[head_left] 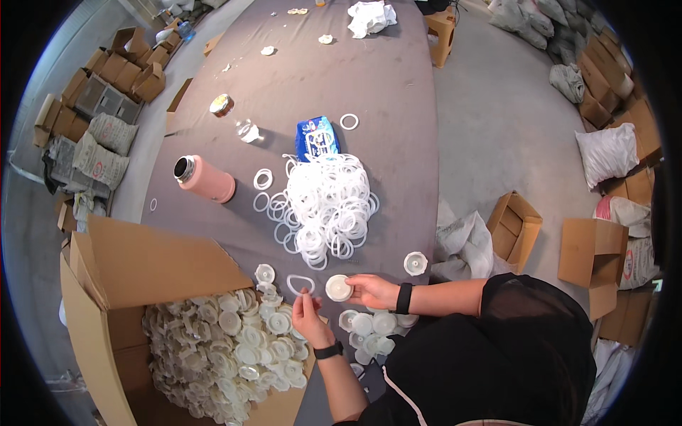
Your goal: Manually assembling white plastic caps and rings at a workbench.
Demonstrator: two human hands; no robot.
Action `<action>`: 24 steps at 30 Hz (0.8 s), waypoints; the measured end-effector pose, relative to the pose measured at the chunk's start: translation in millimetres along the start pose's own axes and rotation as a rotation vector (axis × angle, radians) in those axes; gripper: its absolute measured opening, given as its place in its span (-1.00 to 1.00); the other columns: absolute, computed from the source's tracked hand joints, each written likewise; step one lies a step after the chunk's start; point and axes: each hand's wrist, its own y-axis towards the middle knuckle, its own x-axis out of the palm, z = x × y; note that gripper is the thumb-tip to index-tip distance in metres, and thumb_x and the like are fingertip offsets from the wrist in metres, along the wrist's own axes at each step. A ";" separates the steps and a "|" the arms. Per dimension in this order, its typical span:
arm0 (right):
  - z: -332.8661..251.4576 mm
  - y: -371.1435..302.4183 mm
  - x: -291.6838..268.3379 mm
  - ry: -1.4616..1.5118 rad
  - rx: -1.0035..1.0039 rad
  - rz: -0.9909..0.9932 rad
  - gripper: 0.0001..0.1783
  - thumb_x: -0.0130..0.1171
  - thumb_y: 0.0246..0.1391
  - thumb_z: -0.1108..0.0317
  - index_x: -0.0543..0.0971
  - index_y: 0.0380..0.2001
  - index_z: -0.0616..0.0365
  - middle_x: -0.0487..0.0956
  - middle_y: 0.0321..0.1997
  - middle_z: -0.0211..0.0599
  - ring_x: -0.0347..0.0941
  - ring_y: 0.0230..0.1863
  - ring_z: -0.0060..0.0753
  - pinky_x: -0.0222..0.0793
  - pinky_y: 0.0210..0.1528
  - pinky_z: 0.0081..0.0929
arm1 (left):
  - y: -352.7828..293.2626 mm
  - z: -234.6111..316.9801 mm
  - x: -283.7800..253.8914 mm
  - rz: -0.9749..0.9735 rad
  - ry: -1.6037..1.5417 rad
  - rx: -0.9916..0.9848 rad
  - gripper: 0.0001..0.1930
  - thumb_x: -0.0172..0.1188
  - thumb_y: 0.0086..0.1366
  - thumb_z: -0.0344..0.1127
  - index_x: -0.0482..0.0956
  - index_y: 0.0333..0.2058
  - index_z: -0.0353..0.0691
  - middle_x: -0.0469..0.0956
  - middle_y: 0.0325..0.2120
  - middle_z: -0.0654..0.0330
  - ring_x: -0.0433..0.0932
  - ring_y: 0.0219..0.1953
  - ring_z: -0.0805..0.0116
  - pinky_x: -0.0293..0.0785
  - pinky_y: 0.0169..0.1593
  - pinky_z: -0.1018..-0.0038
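Between the thumb and fingers of my left hand is a thin white sealing ring, pinched at its near side and slightly bent out of round. My right hand grips a round white plastic lid by its right edge, its broad face showing. The ring and the lid are close together but apart. Beyond them lies a heap of white rings. Many translucent lids fill an open cardboard box on the left. A smaller group of lids lies below my right forearm.
A blue packet touches the ring heap's far side. Left of the heap are a pink bottle, a clear bottle and a jar. One lid lies by the table's right edge. White cloth lies farther off.
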 end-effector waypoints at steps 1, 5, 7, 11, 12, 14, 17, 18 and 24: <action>0.8 -1.6 10.4 -0.004 0.013 -0.006 -0.69 -0.04 0.04 0.34 0.32 -0.14 0.23 0.42 -0.14 -0.25 0.36 -0.11 -0.35 0.22 0.02 -0.35 | -12.3 7.7 -1.1 0.002 -0.115 -0.007 -0.80 0.04 0.15 -0.41 0.44 -0.26 -0.38 0.49 -0.45 0.20 0.37 -0.57 0.59 0.31 -0.51 0.66; 2.2 -13.0 41.8 0.103 0.103 -0.058 -0.66 -0.10 0.08 0.31 0.30 -0.09 0.24 0.37 -0.08 -0.27 0.29 -0.02 -0.38 0.16 0.07 -0.40 | -49.6 21.9 -4.5 -0.038 -0.255 -0.029 -0.86 0.02 0.14 -0.47 0.42 -0.30 -0.36 0.49 -0.40 0.14 0.38 -0.58 0.54 0.36 -0.49 0.65; 2.1 -20.3 52.5 0.118 0.120 -0.177 -0.66 -0.10 0.08 0.31 0.30 -0.08 0.23 0.36 -0.07 -0.29 0.28 -0.02 -0.39 0.17 0.05 -0.40 | -64.3 27.8 -1.9 -0.037 -0.241 -0.036 -0.89 0.03 0.14 -0.46 0.43 -0.34 -0.34 0.49 -0.42 0.16 0.38 -0.58 0.54 0.35 -0.49 0.65; 7.6 -38.3 63.5 -0.047 0.005 -0.183 -0.76 -0.11 0.09 0.33 0.31 -0.19 0.19 0.39 -0.17 -0.28 0.32 -0.10 -0.41 0.20 0.02 -0.40 | -82.1 33.8 -0.4 -0.030 -0.261 -0.057 -0.91 0.04 0.14 -0.46 0.43 -0.36 -0.32 0.48 -0.45 0.21 0.38 -0.57 0.56 0.34 -0.50 0.67; 8.9 -42.0 64.9 -0.045 0.004 -0.188 -0.76 -0.11 0.09 0.33 0.31 -0.19 0.19 0.39 -0.17 -0.28 0.32 -0.10 -0.41 0.20 0.02 -0.40 | -85.9 36.1 1.3 0.001 -0.244 -0.014 -0.91 0.05 0.13 -0.47 0.42 -0.36 -0.32 0.47 -0.47 0.23 0.37 -0.57 0.56 0.32 -0.50 0.68; 9.0 -49.4 67.2 -0.189 -0.084 -0.231 -0.82 -0.05 0.06 0.35 0.32 -0.28 0.19 0.39 -0.22 -0.33 0.36 -0.16 -0.48 0.28 -0.06 -0.46 | -90.7 37.9 2.8 0.028 -0.229 0.034 -0.90 0.06 0.12 -0.49 0.41 -0.35 -0.31 0.46 -0.50 0.24 0.36 -0.58 0.56 0.31 -0.49 0.69; 10.2 -61.9 73.2 -0.246 -0.177 -0.211 -0.81 -0.04 0.05 0.36 0.31 -0.27 0.19 0.39 -0.27 -0.36 0.36 -0.19 -0.53 0.31 -0.12 -0.52 | -95.7 36.5 -0.1 0.065 -0.214 0.094 -0.91 0.09 0.10 -0.46 0.40 -0.39 -0.26 0.46 -0.52 0.25 0.36 -0.59 0.57 0.28 -0.51 0.69; 9.6 -64.5 73.9 -0.245 -0.179 -0.215 -0.81 -0.04 0.05 0.36 0.31 -0.27 0.19 0.39 -0.27 -0.36 0.36 -0.19 -0.53 0.31 -0.12 -0.52 | -97.6 35.5 -1.4 0.053 -0.217 0.115 -0.92 0.09 0.10 -0.46 0.39 -0.40 -0.25 0.45 -0.52 0.26 0.36 -0.58 0.57 0.28 -0.49 0.69; 16.7 -68.7 80.5 -0.246 -0.228 -0.305 -0.81 -0.03 0.05 0.36 0.31 -0.27 0.17 0.40 -0.31 -0.39 0.35 -0.25 -0.59 0.30 -0.17 -0.56 | -107.2 44.2 4.4 0.048 -0.300 0.113 -0.92 0.08 0.11 -0.47 0.37 -0.40 -0.24 0.43 -0.42 0.22 0.39 -0.39 0.50 0.31 -0.30 0.60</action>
